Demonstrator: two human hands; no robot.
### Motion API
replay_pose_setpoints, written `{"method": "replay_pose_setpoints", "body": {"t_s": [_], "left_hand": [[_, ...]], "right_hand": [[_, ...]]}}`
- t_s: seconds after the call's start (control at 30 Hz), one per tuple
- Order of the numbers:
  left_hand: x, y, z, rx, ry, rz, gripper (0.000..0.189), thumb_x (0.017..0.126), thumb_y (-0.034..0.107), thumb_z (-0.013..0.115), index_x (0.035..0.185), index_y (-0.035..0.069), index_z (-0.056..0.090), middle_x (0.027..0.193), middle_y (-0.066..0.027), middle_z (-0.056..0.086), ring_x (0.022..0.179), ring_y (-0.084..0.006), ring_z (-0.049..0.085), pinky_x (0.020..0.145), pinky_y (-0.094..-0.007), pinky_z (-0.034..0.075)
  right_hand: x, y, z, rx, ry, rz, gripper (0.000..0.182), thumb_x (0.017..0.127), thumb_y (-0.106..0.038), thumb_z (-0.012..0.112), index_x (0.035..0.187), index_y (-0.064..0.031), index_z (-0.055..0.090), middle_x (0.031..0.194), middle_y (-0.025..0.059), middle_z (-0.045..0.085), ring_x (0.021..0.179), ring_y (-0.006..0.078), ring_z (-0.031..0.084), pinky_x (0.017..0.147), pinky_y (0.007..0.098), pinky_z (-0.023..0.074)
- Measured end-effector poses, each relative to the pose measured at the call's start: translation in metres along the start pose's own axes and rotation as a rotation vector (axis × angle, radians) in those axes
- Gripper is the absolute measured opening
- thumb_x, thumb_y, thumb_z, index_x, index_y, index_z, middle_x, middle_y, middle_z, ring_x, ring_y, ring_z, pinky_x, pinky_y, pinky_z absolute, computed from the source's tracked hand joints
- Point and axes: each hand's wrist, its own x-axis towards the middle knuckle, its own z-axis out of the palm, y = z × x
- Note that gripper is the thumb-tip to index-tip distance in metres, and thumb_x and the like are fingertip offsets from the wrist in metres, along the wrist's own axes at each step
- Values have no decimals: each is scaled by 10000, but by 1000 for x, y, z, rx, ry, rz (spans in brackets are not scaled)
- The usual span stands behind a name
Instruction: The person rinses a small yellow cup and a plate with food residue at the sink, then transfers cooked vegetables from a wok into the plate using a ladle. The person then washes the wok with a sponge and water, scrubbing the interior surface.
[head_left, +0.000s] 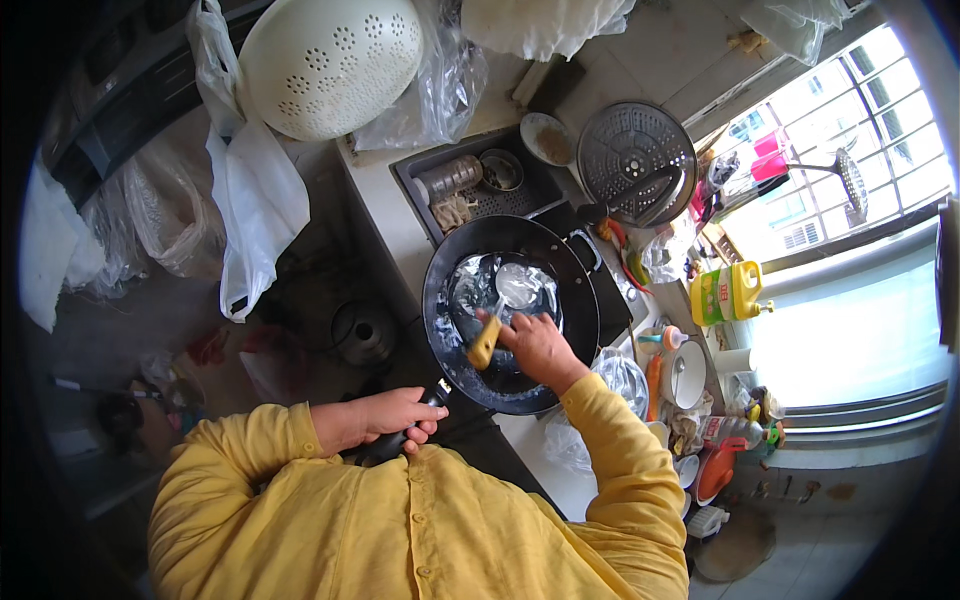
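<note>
A black wok (577, 352) sits over the stove, with shiny clear liquid (469, 289) in its bottom. My left hand (405, 420) is wrapped around the wok's black handle (384, 448), close to my body. Above the wok's near right part, my right hand (540, 349) holds a metal ladle or spoon (517, 285) by its yellow handle (484, 345). The round metal head points away from me, over the liquid. Whether the head touches the wok's bottom I cannot tell.
Beyond the wok, a dark basin (517, 202) holds a plastic bottle (454, 180). A steamer plate (637, 161) and red chilies (622, 247) lie at the far right. A yellow jug (726, 292) and a white bowl (684, 375) stand rightward. Plastic bags (255, 202) hang left.
</note>
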Motion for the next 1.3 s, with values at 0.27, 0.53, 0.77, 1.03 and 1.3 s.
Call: {"method": "replay_pose_setpoints", "body": {"t_s": [0.27,0.53,0.77,1.03,1.3], "left_hand": [[4,2,-6,-21,-26,-35,157,989,175,584,969,135,434,725,35,442,533,-41,398,473,-241,394],[-1,11,-9,-44,-52,-46,160,997,154,556,1118,78,484,731,36,445,554,-38,406,488,-229,400],[-8,24,-9,11,-24,-83,158,1001,158,547,1122,73,490,715,39,442,540,-31,398,482,-222,390],[-11,30,-12,23,-14,-98,172,1005,156,540,1147,69,498,730,39,448,550,-36,406,484,-222,388],[-9,30,-12,51,0,-89,178,1001,148,535,1155,64,501,732,31,454,557,-47,427,486,-234,402]], "right_hand": [[50,0,-26,330,140,-50,419,853,-36,550,1200,-225,687,914,66,591,889,258,613,820,418,459],[-38,41,0,106,-106,80,296,823,-97,563,1093,-156,672,959,74,632,960,277,636,862,403,462],[-66,38,32,199,12,177,227,853,-107,569,1050,-125,679,922,98,637,901,298,639,792,409,497],[-59,3,38,365,42,133,271,827,-129,632,1092,-123,687,960,94,636,942,303,626,845,410,491],[-50,5,4,398,224,149,356,760,-86,721,1113,-92,680,992,98,651,953,299,630,848,405,501]]}}
